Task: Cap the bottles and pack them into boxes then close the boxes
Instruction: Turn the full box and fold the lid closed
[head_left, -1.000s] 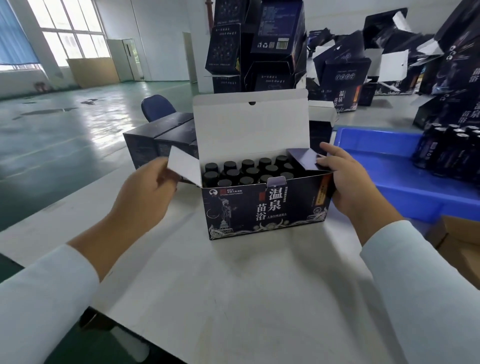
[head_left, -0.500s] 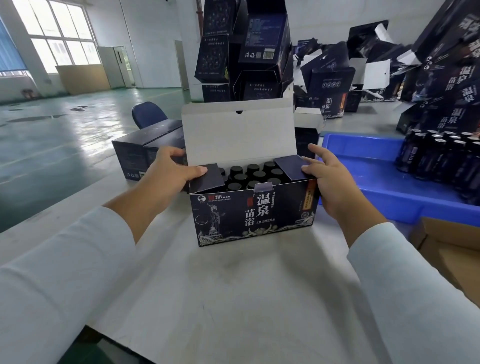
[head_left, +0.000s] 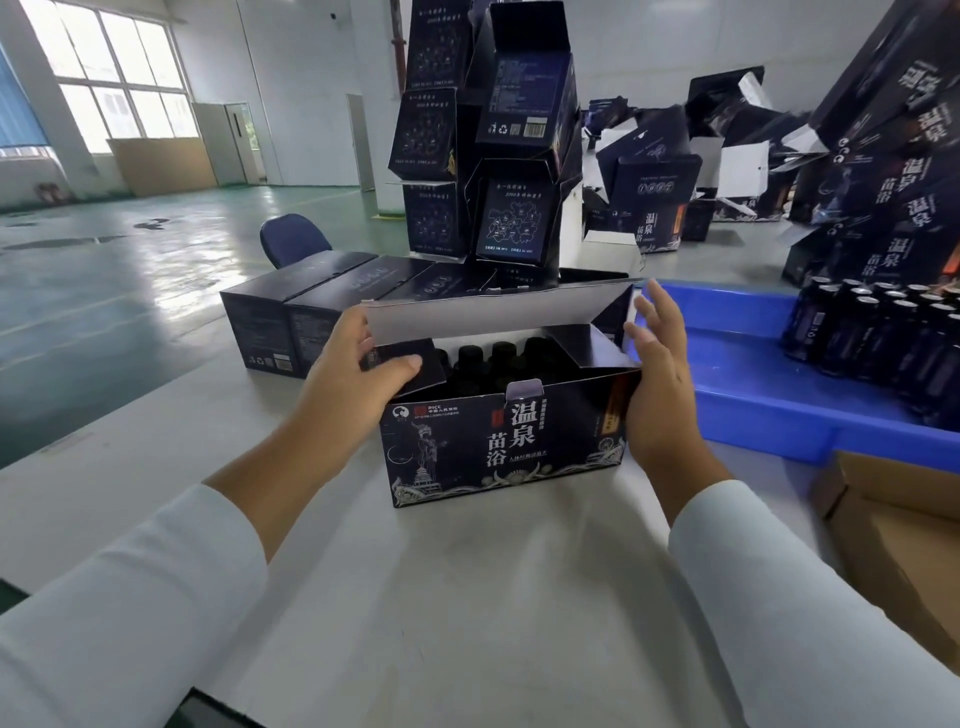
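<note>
Folding lid (head_left: 498, 314) down: left grip (head_left: 353, 374) pinches its 9 o'clock edge, right grip (head_left: 660, 379) wide, steadying box (head_left: 498, 441) so side flaps stay tucked.

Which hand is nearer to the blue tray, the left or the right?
The right. The right hand rests at the right end of the box, just beside the blue tray. The left hand holds the box's left end, on the far side from the tray.

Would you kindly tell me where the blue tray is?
In the head view, the blue tray sits on the table's right side, just beyond the right hand.
</note>
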